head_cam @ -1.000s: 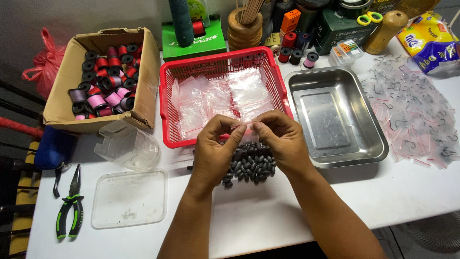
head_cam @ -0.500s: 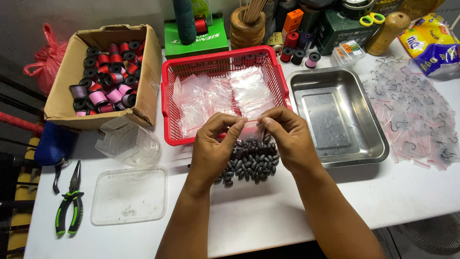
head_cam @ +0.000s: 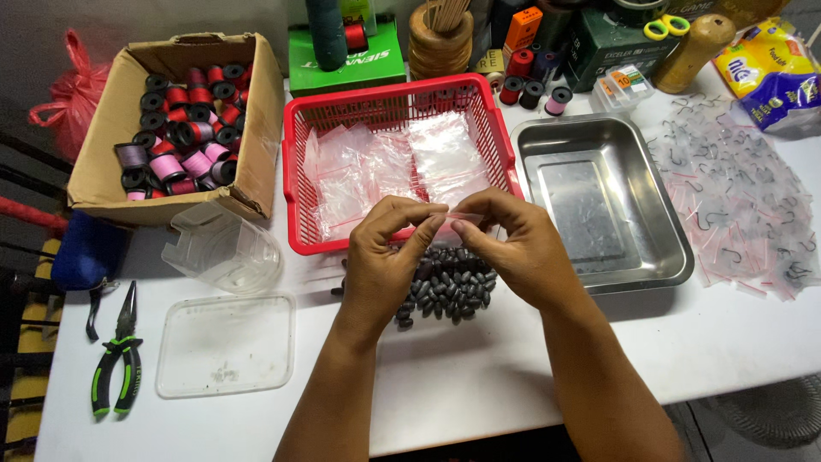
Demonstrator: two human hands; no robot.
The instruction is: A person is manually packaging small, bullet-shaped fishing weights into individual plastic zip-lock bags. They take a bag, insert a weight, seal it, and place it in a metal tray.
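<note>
Both my hands meet over the table's middle, pinching a small clear plastic bag (head_cam: 462, 217) between thumbs and fingertips. My left hand (head_cam: 386, 261) grips its left edge, my right hand (head_cam: 516, 248) its right edge. Directly beneath them lies a pile of dark oval lead sinkers (head_cam: 449, 287) on the white table. Just beyond the hands stands a red plastic basket (head_cam: 299, 184) holding more clear bags.
A steel tray (head_cam: 658, 248) sits to the right, with bagged hooks (head_cam: 740, 205) spread beyond it. At left are a cardboard box of thread spools (head_cam: 184, 120), a clear tub (head_cam: 224, 250), its lid (head_cam: 224, 344) and green-handled pliers (head_cam: 115, 355). Boxes and spools line the back.
My hands stayed together over the sinkers, shifting slightly while fingering the small bag. Nothing else moved.
</note>
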